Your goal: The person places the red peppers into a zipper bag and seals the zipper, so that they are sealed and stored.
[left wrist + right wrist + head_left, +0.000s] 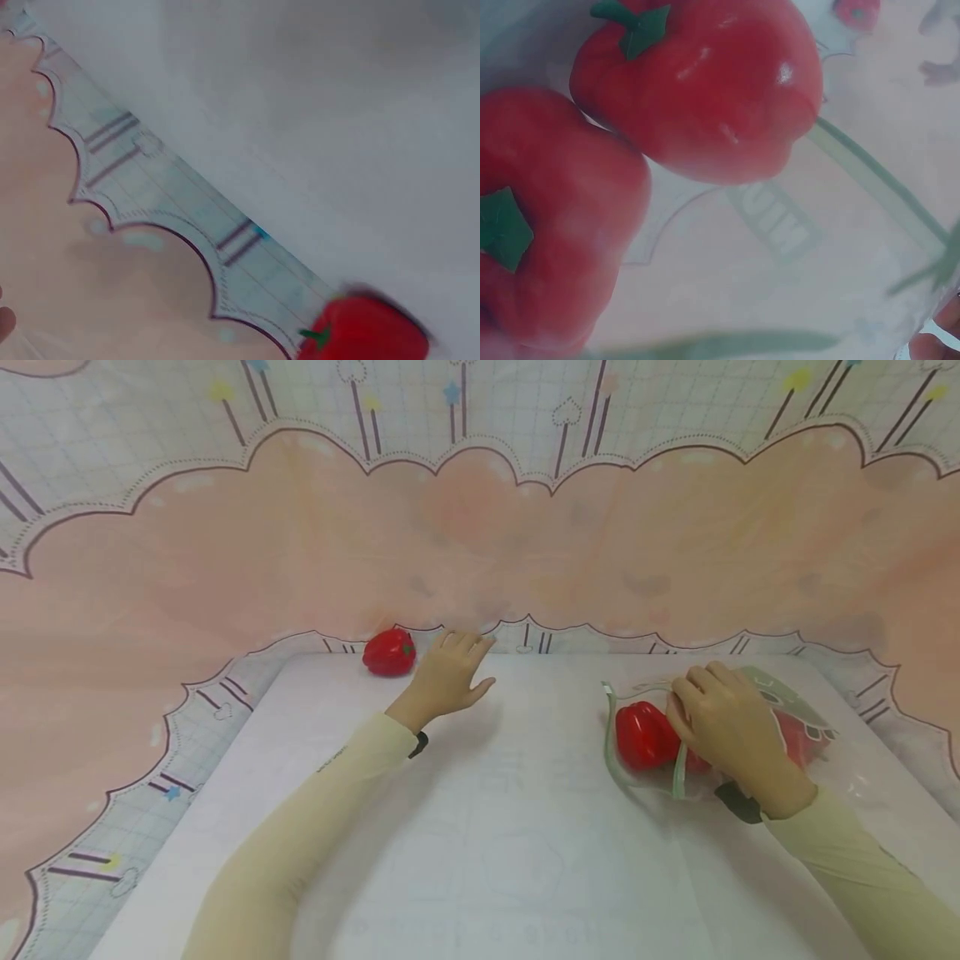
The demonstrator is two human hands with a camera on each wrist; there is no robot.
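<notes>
From my distance, I judge the work as partly done: at least two red bell peppers are already inside the transparent green-edged bag, which the right hand pinches. One loose red bell pepper seems left; it lies near the white table's far edge, just left of the left hand, which is straight-fingered and holds nothing
</notes>
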